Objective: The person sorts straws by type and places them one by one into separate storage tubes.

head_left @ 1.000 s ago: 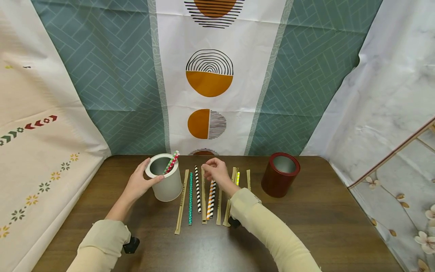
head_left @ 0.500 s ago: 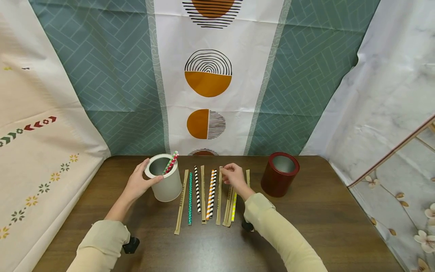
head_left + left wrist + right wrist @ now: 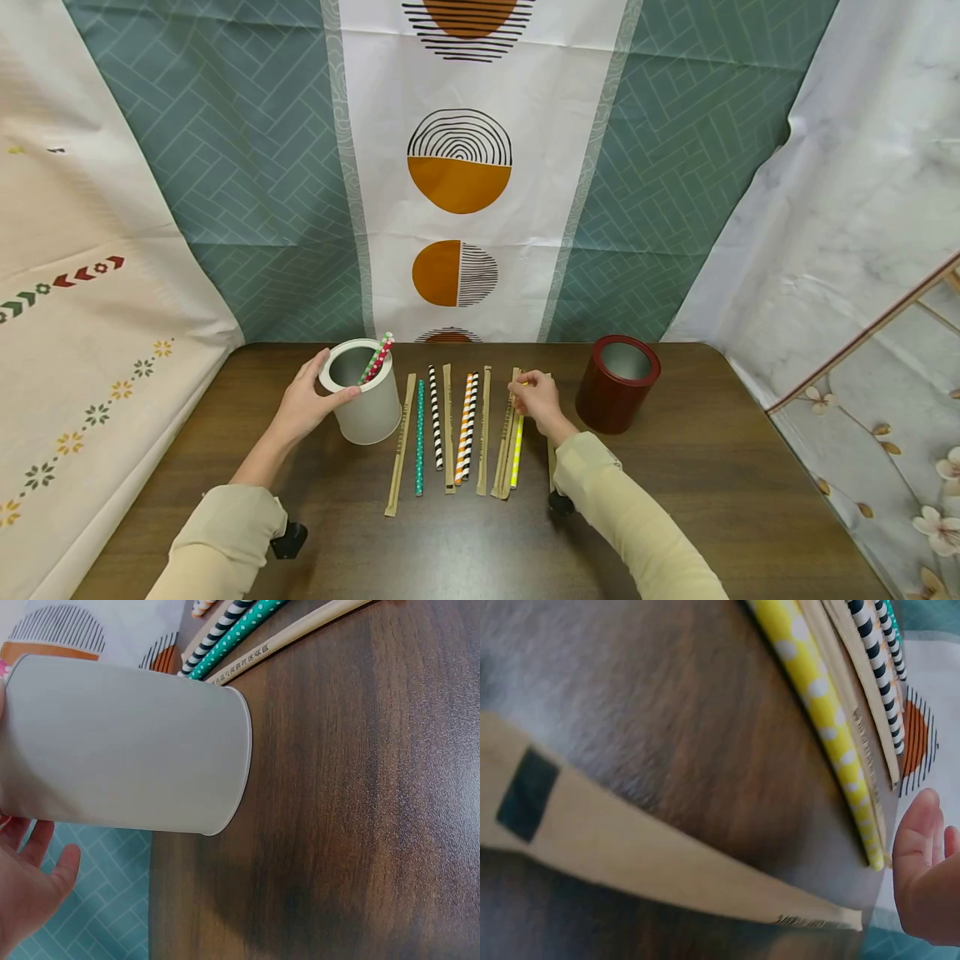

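Head view: left hand (image 3: 306,406) grips the white cup (image 3: 365,402); right hand's (image 3: 537,400) grip pinches the yellow straw (image 3: 517,452).

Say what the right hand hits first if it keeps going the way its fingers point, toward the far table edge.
Likely the far tip of the yellow dotted straw, which lies right at the right hand's fingertips. Past that there is only bare table, then the hanging cloth. Contact is unclear.

This looks like a staged recording corner rather than a lived-in room. Patterned cloths (image 3: 247,167) hang as a backdrop on every side beyond the fingers (image 3: 519,390), one printed with orange half-circles (image 3: 459,162) (another marbled, another flowered). Under the fingers stands a dark wooden desk (image 3: 712,492) with straws (image 3: 437,417) laid in a neat row between two cups (image 3: 617,383).
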Tool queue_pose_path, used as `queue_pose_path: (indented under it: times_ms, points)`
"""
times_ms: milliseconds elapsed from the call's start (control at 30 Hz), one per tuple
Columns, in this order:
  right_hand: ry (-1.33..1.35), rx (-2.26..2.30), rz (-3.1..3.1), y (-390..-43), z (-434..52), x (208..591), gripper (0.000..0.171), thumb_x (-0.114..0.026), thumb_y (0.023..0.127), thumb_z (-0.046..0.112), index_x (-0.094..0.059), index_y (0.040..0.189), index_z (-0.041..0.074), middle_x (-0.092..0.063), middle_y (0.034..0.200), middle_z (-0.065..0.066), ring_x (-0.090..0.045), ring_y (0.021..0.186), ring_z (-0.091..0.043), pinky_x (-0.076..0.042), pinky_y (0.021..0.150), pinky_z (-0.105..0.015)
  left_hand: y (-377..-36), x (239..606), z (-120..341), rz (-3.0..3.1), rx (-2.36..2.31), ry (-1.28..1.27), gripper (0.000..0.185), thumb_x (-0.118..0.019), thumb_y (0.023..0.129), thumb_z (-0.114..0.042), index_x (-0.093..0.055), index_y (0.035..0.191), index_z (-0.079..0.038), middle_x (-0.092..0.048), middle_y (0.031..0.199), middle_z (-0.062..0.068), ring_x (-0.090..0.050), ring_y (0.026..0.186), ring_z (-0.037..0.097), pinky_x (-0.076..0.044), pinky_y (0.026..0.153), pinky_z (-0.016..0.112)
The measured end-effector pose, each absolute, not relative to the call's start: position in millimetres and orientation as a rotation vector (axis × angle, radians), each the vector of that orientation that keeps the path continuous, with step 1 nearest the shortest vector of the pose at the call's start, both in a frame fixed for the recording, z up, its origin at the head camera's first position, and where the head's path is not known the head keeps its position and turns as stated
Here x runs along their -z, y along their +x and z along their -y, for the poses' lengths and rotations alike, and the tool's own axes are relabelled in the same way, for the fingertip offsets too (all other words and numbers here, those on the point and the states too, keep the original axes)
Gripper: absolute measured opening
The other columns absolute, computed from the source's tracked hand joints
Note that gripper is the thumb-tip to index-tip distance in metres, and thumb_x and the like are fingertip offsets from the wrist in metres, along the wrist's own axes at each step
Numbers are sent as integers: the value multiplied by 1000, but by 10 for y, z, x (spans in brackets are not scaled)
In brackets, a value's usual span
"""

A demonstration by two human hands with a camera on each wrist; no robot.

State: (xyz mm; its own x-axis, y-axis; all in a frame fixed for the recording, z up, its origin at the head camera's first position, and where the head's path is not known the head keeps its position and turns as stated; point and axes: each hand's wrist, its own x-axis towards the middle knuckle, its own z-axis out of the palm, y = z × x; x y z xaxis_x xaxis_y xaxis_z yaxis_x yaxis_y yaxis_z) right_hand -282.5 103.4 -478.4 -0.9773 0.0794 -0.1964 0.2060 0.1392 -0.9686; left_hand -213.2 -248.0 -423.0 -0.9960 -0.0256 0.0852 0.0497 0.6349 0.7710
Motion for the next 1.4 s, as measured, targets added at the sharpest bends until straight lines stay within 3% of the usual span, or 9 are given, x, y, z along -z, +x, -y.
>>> queue_pose_path:
  times_ms: [167,600,1400]
  points:
    - [334,1879,-2371,-2840,-1086,4843,19,-62,79,8,-52,93,-1,-52,73,-5,-52,46,-11,-48,44,-26,-2139,4232,2480,2759,1298,-21,93,-68,74,-40,-14,142,-5,-19,143,21,-22,129,39,-23,99,57]
    - [398,1719,-2420,-2808,-1135,4931,23,-64,74,1,-50,91,-4,-51,60,-6,-47,40,-11,-46,40,-24,-2135,4226,2481,2763,1301,-17,93,-68,74,-40,-14,142,-6,-19,143,21,-21,130,39,-22,99,58]
    - [160,1171,-2799,-2751,-1146,4998,27,-70,70,7,-50,88,2,-48,54,-5,-43,35,-10,-39,35,-20,-2120,4229,2488,2778,1291,0,93,-67,74,-42,-14,142,-8,-19,143,21,-22,129,39,-23,98,59]
